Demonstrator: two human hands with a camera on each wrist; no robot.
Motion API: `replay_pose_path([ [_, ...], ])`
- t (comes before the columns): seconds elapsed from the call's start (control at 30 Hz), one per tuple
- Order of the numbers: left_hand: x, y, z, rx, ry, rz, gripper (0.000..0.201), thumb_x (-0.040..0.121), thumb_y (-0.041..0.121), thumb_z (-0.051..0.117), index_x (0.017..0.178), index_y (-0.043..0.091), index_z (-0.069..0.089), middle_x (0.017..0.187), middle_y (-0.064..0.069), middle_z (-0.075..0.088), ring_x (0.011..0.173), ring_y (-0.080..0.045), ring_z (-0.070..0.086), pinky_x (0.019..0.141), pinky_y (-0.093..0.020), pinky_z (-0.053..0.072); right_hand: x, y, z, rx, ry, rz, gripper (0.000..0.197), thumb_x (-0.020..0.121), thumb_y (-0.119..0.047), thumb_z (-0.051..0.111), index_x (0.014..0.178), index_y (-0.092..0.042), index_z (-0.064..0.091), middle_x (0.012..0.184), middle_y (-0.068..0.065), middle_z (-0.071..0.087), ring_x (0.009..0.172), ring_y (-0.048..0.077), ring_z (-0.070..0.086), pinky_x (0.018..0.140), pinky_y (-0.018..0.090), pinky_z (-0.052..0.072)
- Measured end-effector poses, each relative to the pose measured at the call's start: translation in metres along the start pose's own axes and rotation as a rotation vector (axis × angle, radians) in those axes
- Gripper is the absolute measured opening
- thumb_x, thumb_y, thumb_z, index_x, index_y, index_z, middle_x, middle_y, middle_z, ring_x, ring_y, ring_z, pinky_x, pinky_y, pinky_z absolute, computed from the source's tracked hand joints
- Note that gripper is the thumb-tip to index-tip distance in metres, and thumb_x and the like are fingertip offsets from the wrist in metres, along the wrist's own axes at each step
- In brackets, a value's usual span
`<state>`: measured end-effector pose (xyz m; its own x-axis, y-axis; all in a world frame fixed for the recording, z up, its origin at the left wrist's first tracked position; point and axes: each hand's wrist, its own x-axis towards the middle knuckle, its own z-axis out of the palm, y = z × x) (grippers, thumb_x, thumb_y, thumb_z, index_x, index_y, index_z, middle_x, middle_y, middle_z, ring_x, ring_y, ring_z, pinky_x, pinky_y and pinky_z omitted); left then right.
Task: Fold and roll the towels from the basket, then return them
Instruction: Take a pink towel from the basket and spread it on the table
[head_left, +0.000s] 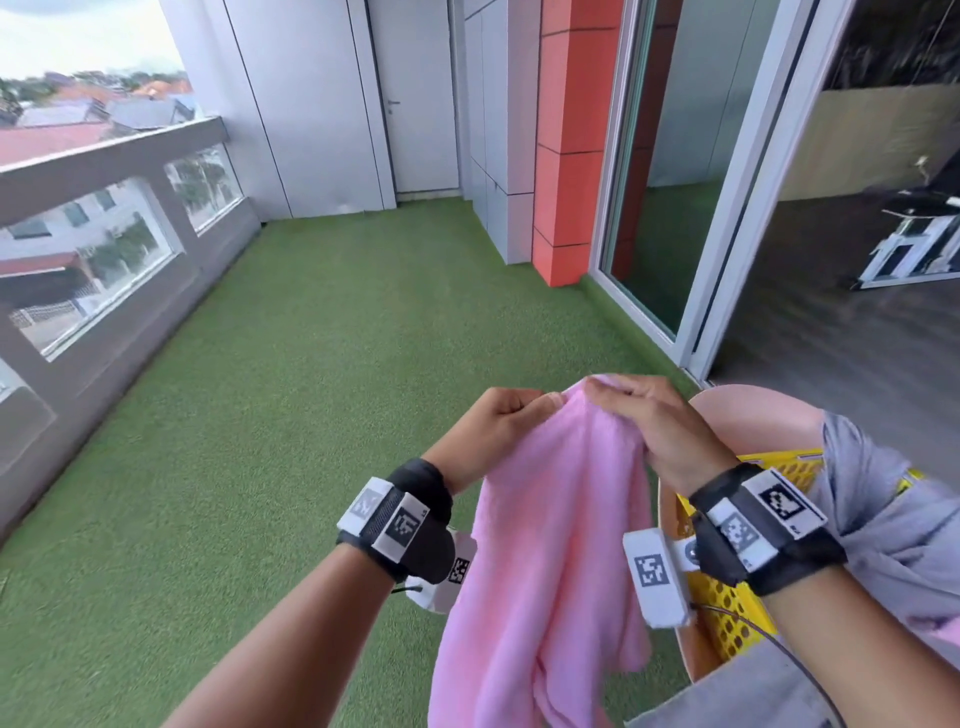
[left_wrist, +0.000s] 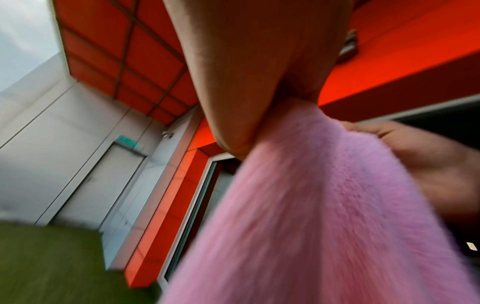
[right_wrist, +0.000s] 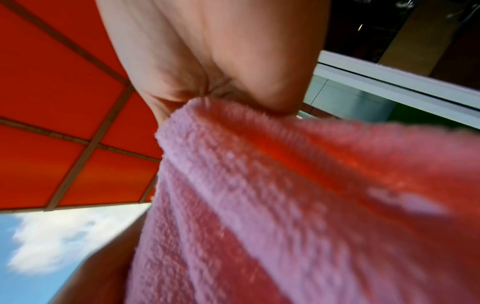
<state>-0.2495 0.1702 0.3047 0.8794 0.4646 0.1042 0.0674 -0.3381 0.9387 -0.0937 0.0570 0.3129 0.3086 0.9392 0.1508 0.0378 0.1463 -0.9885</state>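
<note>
Above the turf, your left hand (head_left: 488, 421) and right hand (head_left: 654, 421) pinch the pink towel's (head_left: 550, 545) top edge beside the yellow basket (head_left: 727, 618); next, spread it for folding.

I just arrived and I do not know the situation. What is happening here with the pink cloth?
A person stands on a balcony with green artificial turf and holds up a pink towel with both hands. The left hand and the right hand each pinch its top edge, close together, and the rest hangs down loose and unfolded. A yellow basket sits on a pink stool to the person's right. The folding seems not yet begun.
</note>
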Motion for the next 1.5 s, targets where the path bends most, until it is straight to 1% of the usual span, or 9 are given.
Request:
replay_pose_path([
  [0.1, -0.004, -0.005, -0.006, 0.016, 0.073, -0.007, 0.054, 0.094, 0.048, 0.054, 0.071, 0.000, 0.045, 0.065, -0.007, 0.040, 0.057, -0.017, 0.036, 0.047, -0.034, 0.028, 0.006, 0.000, -0.017, 0.156, 0.210, -0.020, 0.022, 0.090, -0.014, 0.058, 0.075, -0.017, 0.074, 0.078, -0.003, 0.068, 0.079, 0.011, 0.059, 0.086, 0.032, 0.038],
  [0.27, 0.009, 0.012, -0.010, 0.053, 0.104, 0.056, 0.050, 0.097, 0.031, 0.054, 0.069, -0.007, 0.039, 0.064, -0.007, 0.031, 0.053, -0.015, 0.025, 0.045, -0.029, 0.020, -0.005, 0.016, 0.019, -0.210, -0.157, 0.037, 0.033, 0.085, -0.034, 0.063, 0.069, -0.006, 0.058, 0.066, 0.004, 0.049, 0.064, 0.014, 0.043, 0.060, 0.029, 0.032],
  [0.43, -0.002, 0.002, -0.005, 0.027, 0.033, 0.010, 0.061, 0.093, 0.049, 0.053, 0.079, -0.009, 0.046, 0.070, -0.008, 0.042, 0.060, -0.023, 0.034, 0.048, -0.043, 0.027, 0.018, -0.007, -0.021, 0.138, 0.226, 0.015, 0.013, 0.078, -0.031, 0.073, 0.077, -0.018, 0.075, 0.083, -0.002, 0.071, 0.087, 0.016, 0.062, 0.097, 0.036, 0.037],
  [0.63, 0.010, 0.019, -0.011, 0.035, 0.135, 0.075, 0.048, 0.097, 0.030, 0.055, 0.067, -0.003, 0.037, 0.065, -0.005, 0.029, 0.056, -0.017, 0.022, 0.047, -0.031, 0.017, 0.002, 0.015, 0.014, -0.173, -0.204, 0.129, 0.055, 0.083, -0.047, 0.066, 0.085, 0.008, 0.059, 0.075, 0.012, 0.054, 0.064, 0.016, 0.048, 0.058, 0.024, 0.035],
  [0.87, 0.001, 0.010, -0.006, 0.031, 0.116, 0.028, 0.047, 0.096, 0.037, 0.056, 0.065, 0.005, 0.040, 0.066, -0.007, 0.032, 0.057, -0.020, 0.026, 0.047, -0.035, 0.018, 0.015, -0.006, -0.023, 0.182, 0.058, 0.046, 0.047, 0.075, -0.039, 0.076, 0.093, 0.003, 0.064, 0.090, 0.023, 0.060, 0.082, 0.026, 0.057, 0.083, 0.039, 0.039],
  [1.0, 0.012, 0.023, -0.008, 0.026, 0.135, 0.071, 0.046, 0.097, 0.028, 0.056, 0.071, -0.008, 0.045, 0.065, -0.008, 0.035, 0.056, -0.018, 0.026, 0.046, -0.028, 0.019, 0.001, 0.014, 0.014, -0.065, -0.189, 0.103, 0.064, 0.074, -0.055, 0.073, 0.092, 0.004, 0.060, 0.088, 0.021, 0.059, 0.079, 0.025, 0.048, 0.070, 0.034, 0.038],
  [1.23, -0.003, 0.013, -0.004, 0.014, 0.175, 0.082, 0.045, 0.095, 0.036, 0.056, 0.065, 0.007, 0.040, 0.064, -0.006, 0.026, 0.054, -0.016, 0.020, 0.046, -0.034, 0.015, 0.019, -0.010, -0.016, 0.304, 0.135, -0.020, 0.017, 0.086, -0.023, 0.063, 0.085, -0.006, 0.062, 0.078, 0.009, 0.057, 0.074, 0.018, 0.054, 0.073, 0.033, 0.037],
  [1.4, -0.002, 0.015, -0.014, 0.003, 0.152, 0.093, 0.056, 0.094, 0.040, 0.057, 0.074, -0.011, 0.043, 0.066, -0.008, 0.035, 0.055, -0.018, 0.025, 0.045, -0.036, 0.018, 0.002, 0.011, 0.013, -0.096, -0.228, 0.069, 0.044, 0.088, -0.037, 0.064, 0.104, 0.004, 0.064, 0.099, 0.015, 0.065, 0.089, 0.021, 0.058, 0.079, 0.035, 0.042],
  [1.5, -0.009, 0.010, -0.012, 0.018, 0.079, 0.061, 0.069, 0.090, 0.055, 0.055, 0.074, -0.011, 0.045, 0.072, -0.006, 0.038, 0.063, -0.021, 0.029, 0.046, -0.046, 0.023, 0.012, -0.014, -0.006, 0.149, -0.002, -0.007, 0.033, 0.079, -0.031, 0.070, 0.092, -0.001, 0.069, 0.090, 0.015, 0.066, 0.080, 0.019, 0.060, 0.072, 0.025, 0.046],
])
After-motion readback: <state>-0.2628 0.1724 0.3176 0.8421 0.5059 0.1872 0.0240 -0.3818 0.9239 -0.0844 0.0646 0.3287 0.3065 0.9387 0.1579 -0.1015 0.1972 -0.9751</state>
